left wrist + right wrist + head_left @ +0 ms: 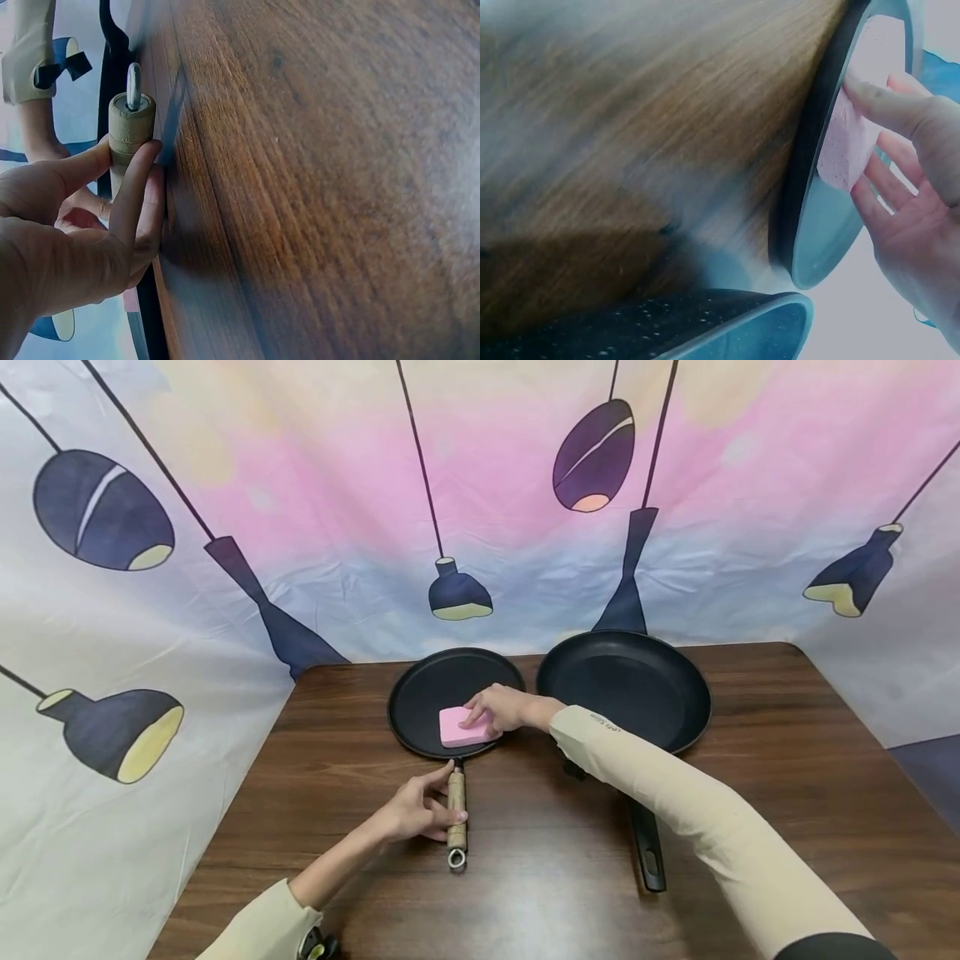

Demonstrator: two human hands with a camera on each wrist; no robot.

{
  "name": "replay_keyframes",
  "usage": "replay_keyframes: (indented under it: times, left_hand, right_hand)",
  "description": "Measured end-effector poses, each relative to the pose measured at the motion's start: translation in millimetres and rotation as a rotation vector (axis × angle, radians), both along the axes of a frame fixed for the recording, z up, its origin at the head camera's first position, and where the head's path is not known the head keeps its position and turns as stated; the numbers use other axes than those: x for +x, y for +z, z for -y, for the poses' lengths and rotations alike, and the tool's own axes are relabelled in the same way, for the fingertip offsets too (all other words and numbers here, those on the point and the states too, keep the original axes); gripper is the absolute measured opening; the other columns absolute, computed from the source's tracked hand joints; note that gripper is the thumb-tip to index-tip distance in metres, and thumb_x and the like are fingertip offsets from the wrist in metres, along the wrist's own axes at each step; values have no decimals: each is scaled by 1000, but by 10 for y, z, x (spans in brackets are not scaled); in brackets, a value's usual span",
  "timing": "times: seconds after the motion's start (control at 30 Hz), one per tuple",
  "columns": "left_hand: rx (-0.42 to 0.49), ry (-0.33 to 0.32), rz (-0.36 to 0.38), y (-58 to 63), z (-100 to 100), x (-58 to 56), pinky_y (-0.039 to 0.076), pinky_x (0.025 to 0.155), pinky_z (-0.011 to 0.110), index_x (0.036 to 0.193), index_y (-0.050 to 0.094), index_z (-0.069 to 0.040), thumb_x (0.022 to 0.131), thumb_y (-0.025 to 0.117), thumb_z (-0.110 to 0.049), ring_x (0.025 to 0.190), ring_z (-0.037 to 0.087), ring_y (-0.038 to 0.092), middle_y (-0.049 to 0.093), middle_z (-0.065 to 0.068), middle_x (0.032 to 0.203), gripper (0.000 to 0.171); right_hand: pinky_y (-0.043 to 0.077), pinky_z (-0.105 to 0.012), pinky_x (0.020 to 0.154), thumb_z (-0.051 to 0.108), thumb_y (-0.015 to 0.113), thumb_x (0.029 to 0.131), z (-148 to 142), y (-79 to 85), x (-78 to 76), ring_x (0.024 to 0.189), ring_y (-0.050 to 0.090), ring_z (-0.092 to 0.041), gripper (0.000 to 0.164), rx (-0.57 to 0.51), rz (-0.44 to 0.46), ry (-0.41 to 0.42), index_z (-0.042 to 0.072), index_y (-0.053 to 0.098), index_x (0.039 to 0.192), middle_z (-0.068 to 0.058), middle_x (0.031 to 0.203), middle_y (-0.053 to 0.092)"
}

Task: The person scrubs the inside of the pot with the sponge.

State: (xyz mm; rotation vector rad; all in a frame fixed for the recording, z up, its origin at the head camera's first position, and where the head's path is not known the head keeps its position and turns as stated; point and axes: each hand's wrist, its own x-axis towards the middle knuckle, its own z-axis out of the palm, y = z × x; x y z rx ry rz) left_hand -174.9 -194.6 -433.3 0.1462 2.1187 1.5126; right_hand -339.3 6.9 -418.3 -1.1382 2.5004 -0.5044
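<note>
On the small pan (420, 697), the sponge (454, 732) is gripped by the right hand (506, 707); the handle (457, 792), at the pan's near side, is pinched by the left hand (417, 808). Probably light and soft, the sponge is best held by its edges.

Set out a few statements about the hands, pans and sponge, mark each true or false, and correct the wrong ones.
1. The right hand holds a pink sponge on the crepe pan. True.
2. In the head view, the frying pan is left of the crepe pan. False: it is to the right.
3. The left hand grips the frying pan's handle. False: it holds the crepe pan's wooden handle.
4. A metal ring ends the wooden handle. True.
</note>
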Motion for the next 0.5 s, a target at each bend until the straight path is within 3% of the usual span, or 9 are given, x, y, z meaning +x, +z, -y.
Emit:
replay_keyframes:
  times: [0.2, 0.33, 0.43, 0.5]
  left_hand:
    - [-3, -1, -6, 15, 4, 8, 67, 74, 39, 161, 18, 2, 90, 76, -2, 78, 8, 66, 45, 24, 130, 92]
    - [-10, -4, -22, 12, 9, 22, 67, 73, 39, 161, 19, 2, 89, 78, -3, 77, 8, 66, 46, 26, 131, 93]
    - [-10, -11, -27, 10, 17, 30, 67, 72, 39, 161, 20, 2, 88, 79, -3, 76, 9, 67, 47, 27, 131, 94]
    - [-9, -12, -37, 23, 28, 17, 67, 72, 40, 160, 20, 2, 88, 80, -3, 75, 8, 67, 47, 28, 131, 94]
  right_hand:
    - [50, -37, 112, 9, 72, 96, 91, -19, -228, 146, 44, -29, 47, 13, -78, -90, 20, 63, 140, -11, 156, 49]
    - [52, -33, 104, 7, 65, 100, 187, -81, -388, 135, 54, -25, 45, 2, -168, -250, 19, 59, 143, -12, 149, 57]
    - [52, -31, 90, 7, 59, 103, 258, -128, -476, 122, 60, -24, 42, -20, -185, -364, 18, 58, 144, -13, 142, 62]
    - [50, -32, 83, 8, 57, 104, 299, -115, -535, 116, 62, -26, 41, -34, -189, -398, 16, 58, 144, -14, 141, 62]
